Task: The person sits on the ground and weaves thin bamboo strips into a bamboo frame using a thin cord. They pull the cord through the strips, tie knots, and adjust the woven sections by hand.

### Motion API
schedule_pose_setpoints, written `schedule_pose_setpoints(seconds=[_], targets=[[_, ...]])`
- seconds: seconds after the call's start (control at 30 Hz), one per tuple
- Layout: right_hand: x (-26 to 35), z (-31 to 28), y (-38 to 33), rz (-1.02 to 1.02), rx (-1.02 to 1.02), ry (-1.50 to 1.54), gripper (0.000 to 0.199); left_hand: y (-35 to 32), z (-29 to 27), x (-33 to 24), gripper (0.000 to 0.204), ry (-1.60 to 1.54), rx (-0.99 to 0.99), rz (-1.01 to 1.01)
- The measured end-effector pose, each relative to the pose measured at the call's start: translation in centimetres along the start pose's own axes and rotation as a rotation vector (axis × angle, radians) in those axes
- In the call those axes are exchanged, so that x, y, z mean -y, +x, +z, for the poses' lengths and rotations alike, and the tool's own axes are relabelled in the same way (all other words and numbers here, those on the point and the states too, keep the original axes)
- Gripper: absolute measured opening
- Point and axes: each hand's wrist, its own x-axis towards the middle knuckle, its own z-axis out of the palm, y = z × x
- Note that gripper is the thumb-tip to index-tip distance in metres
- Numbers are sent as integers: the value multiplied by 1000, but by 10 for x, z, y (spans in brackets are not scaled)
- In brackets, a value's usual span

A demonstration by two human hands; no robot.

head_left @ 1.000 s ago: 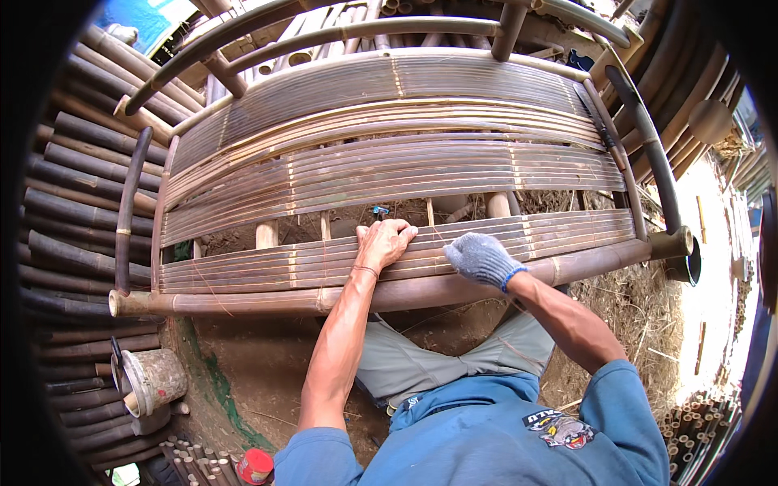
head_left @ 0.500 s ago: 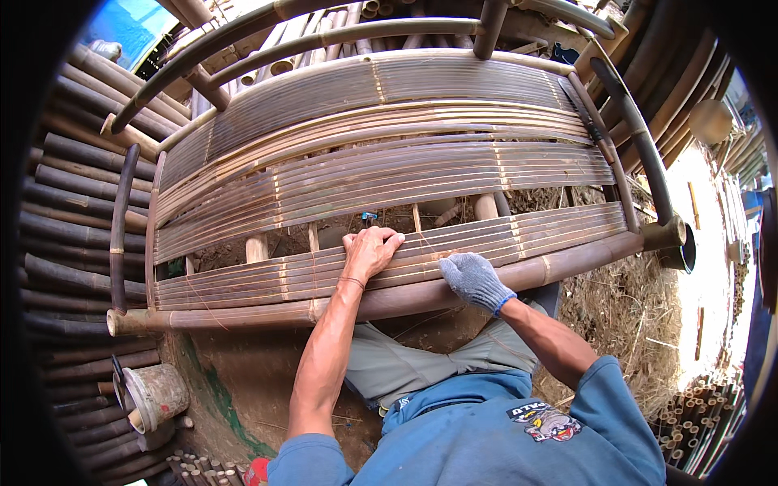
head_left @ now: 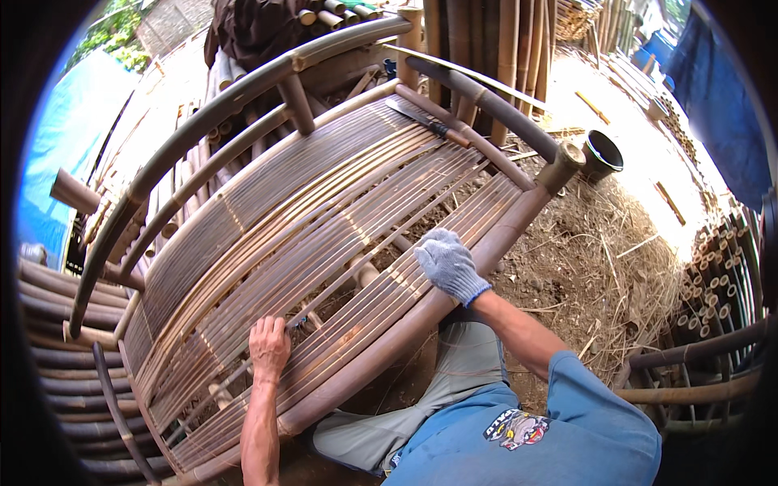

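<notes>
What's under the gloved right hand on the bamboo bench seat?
The right hand, in a grey knit glove, rests flat on the bamboo slats near the front pole. Through gaps nearby, cross supports and soil show. The slats directly beneath the palm are covered.

Curved bench seat of split bamboo slats (head_left: pixel 324 235), brown to tan, smooth with a dull sheen. Thick round bamboo front rail (head_left: pixel 454 283), matt and brown. Right hand (head_left: pixel 448 263) in a grey-white knitted cloth glove, coarse-textured; left hand (head_left: pixel 269 347) bare. Black glossy plastic bucket (head_left: pixel 604 154) on rough dry straw and soil (head_left: pixel 616 243).
</notes>
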Motion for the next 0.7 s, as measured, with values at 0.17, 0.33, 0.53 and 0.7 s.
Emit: schedule_pose_setpoints(seconds=[0.17,0.33,0.53,0.7], targets=[[-38,22,39,-328,63,16,26,-20,-18,-18,23,-585,209,-336],[-44,59,42,-91,242,-60,30,-21,8,-25,29,-585,122,-405],[-32,-24,61,179,355,597,33,-5,12,-38,20,-413,76,-341],[19,-172,72,48,454,723,22,42,1,-82,75,-292,472,-422]])
